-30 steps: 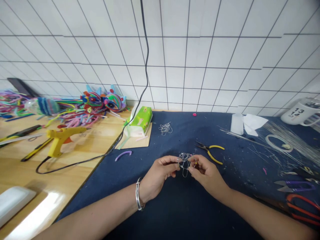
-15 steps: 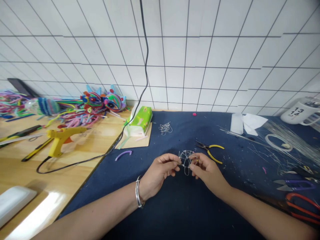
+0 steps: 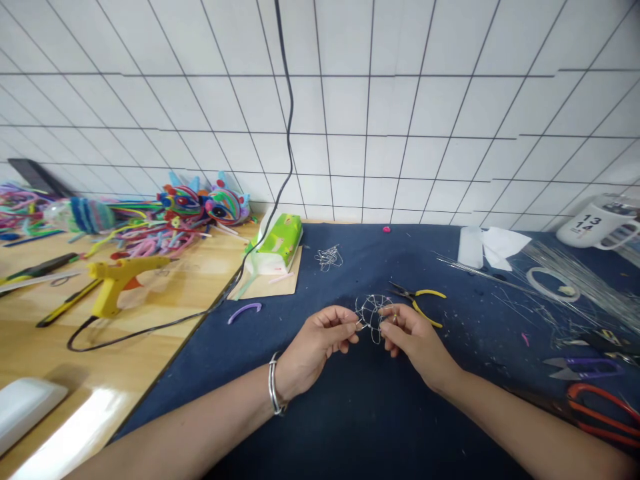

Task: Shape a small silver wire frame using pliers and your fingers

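Between my hands is a small rounded wire frame [image 3: 373, 311] of thin silvery loops, held just above the dark blue cloth [image 3: 320, 413]. My left hand [image 3: 325, 337] pinches its left side between thumb and forefinger; a short wire end shows at the fingertips. On the right side, the thumb and fingers of my right hand [image 3: 410, 340] close on the frame's edge. One wire loop hangs down at the bottom. Just beyond my right hand lie yellow-handled pliers [image 3: 425, 303], their jaws pointing left. A tangle of bent wire pieces [image 3: 329, 257] rests farther back.
At left are a yellow glue gun [image 3: 113, 283], a utility knife [image 3: 67, 303] and colourful pipe cleaners [image 3: 160, 237]. A tissue pack [image 3: 277, 243] stands mid-back, a black cord [image 3: 290, 120] hanging before it. Right: wire strands [image 3: 575, 270], purple snips [image 3: 583, 367], red-handled scissors [image 3: 605, 407], a mug [image 3: 595, 223].
The wire frame has turned and tilted slightly between my fingers, showing more of its rounded mesh. Both hands keep hold of it in nearly the same place. The view has shifted a little.
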A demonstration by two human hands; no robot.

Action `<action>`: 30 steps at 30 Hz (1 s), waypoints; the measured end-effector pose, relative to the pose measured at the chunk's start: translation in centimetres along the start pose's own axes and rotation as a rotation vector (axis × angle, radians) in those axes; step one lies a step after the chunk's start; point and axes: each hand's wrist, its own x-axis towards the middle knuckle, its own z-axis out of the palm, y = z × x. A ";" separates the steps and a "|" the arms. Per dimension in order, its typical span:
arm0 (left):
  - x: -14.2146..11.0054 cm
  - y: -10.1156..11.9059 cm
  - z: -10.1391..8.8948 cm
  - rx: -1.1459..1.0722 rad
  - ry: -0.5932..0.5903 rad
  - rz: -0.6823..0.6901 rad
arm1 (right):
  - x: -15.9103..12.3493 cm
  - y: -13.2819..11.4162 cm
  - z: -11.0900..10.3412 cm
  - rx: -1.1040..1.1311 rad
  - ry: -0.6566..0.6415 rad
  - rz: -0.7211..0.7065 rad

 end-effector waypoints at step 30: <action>0.0 -0.2 0.4 0.093 -0.058 0.100 | 0.2 -0.2 0.0 -0.068 -0.042 0.020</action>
